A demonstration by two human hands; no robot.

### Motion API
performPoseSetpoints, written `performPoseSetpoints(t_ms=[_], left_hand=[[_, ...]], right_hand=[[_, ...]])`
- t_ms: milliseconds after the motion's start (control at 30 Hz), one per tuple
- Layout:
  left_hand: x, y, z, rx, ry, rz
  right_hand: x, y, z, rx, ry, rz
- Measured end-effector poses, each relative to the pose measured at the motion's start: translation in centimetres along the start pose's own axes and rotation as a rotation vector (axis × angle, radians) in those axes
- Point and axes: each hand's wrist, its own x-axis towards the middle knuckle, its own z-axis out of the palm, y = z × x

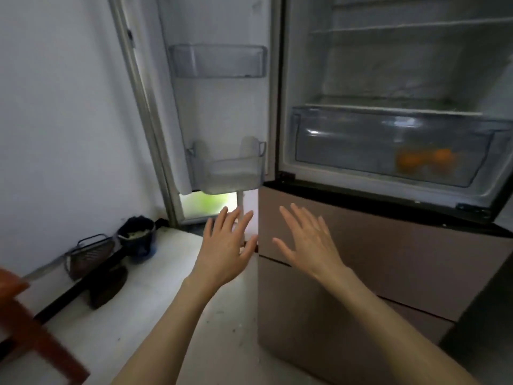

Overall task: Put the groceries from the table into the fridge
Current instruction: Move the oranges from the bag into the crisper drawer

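My left hand (226,245) and my right hand (305,243) are both raised in front of me with fingers straight and spread apart, palms turned away, and neither grip holds anything. They hang in the air before the closed lower drawers (361,273) of the fridge (280,87), touching nothing that I can make out. I judge they are empty because whatever I carried last is already stowed and I am between loads.

Above my hands the upper compartment stands open, its door (172,87) swung wide to the left so the shelves are easy to reach. Two clear door bins (218,61) sit on the inside of that door, and both look bare. Inside, at the bottom edge of the compartment, a clear crisper drawer (388,145) holds orange fruits (426,161) toward its right end, probably kept there because loose round produce stays put in a bin. The glass shelves (402,27) above it show nothing on them.

The table with the remaining groceries is not in view, so I cannot tell how much is left to bring. At the left edge a reddish wooden piece (30,323) cuts in, blurred; it may be a chair or table part. On the floor (172,287) by the wall sit a dark pot (137,234) and a wire basket (87,255).

I can read no brand, label or writing anywhere.
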Motion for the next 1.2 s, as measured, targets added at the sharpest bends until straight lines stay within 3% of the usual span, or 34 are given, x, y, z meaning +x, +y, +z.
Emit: performPoseSetpoints(t_ms=[333,567,800,1200], left_hand=[[-12.2,-15.4,-6.3,0.149,0.023,-0.418],[-15.6,-27.3,-9.6,0.237,0.051,-0.659],[-16.3,-37.7,-13.5,0.270,0.084,-0.793],[-20.0,-51.4,-13.8,0.156,-0.007,-1.063]], right_hand=[[3.2,-17.8,7.8,0.105,-0.098,-0.394],[9.2,-30.4,13.7,0.175,-0.145,-0.612],[16.3,-41.1,17.8,0.223,-0.146,-0.775],[22.0,-54.6,26.6,0.274,-0.321,-0.916]])
